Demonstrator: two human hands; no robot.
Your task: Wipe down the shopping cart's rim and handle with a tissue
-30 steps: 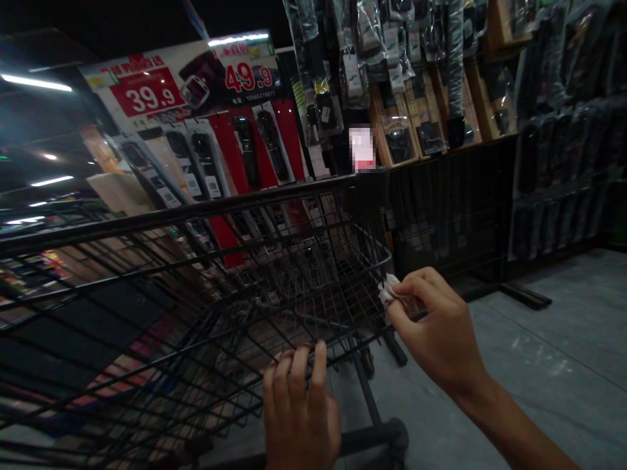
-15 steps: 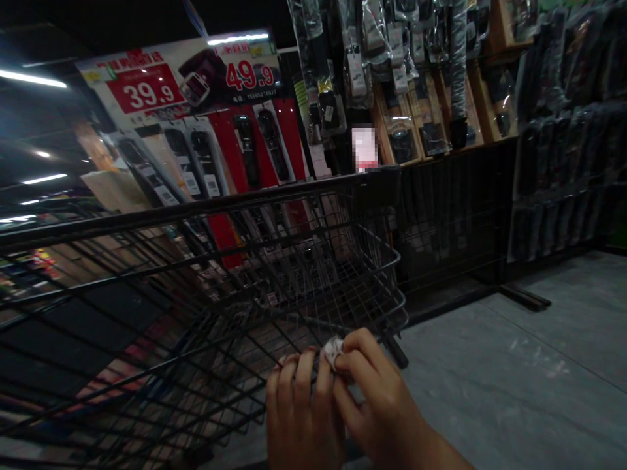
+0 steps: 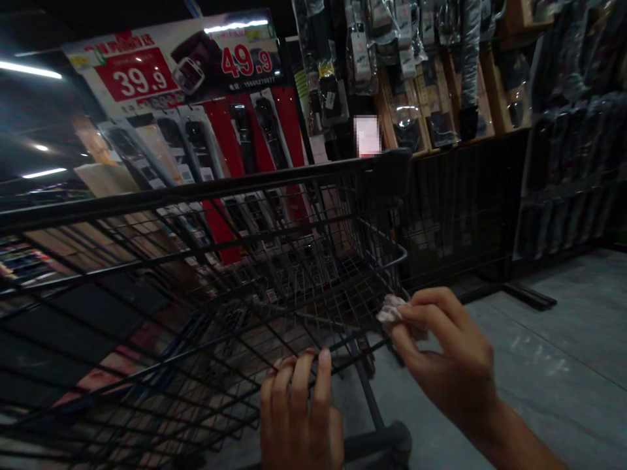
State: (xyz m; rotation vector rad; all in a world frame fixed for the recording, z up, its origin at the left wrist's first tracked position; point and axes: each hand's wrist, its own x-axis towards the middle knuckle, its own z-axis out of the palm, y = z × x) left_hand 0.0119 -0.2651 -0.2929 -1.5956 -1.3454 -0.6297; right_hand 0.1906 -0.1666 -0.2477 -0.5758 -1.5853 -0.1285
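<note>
My right hand [image 3: 448,346] pinches a crumpled white tissue [image 3: 390,309] between thumb and fingers, beside the wire edge of a black shopping cart [image 3: 196,267]. To its left, my left hand [image 3: 298,411] is held back-up with the fingers stretched out. Its fingertips lie at the cart's wires, and I cannot tell how firmly they touch. The palm is hidden. A thick dark bar [image 3: 382,438] of the cart runs just right of the left hand, below the right one. Through the wires, the basket shows bare mesh near its far end.
Behind the cart, packaged belts [image 3: 272,130] hang on a red display under a price sign [image 3: 142,75]. Boxed belts [image 3: 406,124] stand on a shelf to the right, with more wrapped goods [image 3: 568,163] beyond. Grey floor [image 3: 553,339] lies at the right. A rack foot [image 3: 531,296] juts out there.
My right hand has moved right and slightly up with the tissue, away from the left hand. The left hand stays nearly in place. The view has shifted slightly.
</note>
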